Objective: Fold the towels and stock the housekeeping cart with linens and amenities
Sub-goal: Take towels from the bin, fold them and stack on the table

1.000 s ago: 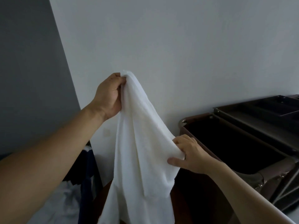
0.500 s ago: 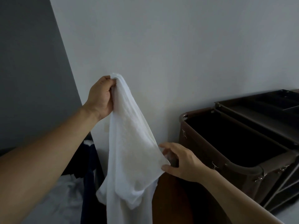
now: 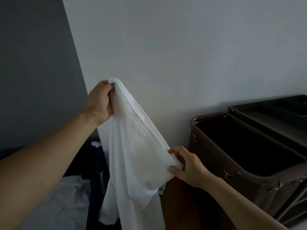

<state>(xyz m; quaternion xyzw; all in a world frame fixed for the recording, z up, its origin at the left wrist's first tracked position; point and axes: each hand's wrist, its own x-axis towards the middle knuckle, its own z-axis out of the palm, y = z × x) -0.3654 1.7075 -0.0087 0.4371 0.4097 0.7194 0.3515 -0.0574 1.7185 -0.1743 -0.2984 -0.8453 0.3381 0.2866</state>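
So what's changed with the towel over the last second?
The right hand loosened for a moment, slid a little down the towel's edge and now pinches it again, drawing that edge taut from the left hand. The towel's lower end has bunched up. The left hand still grips the top, held high, and the cart is untouched.
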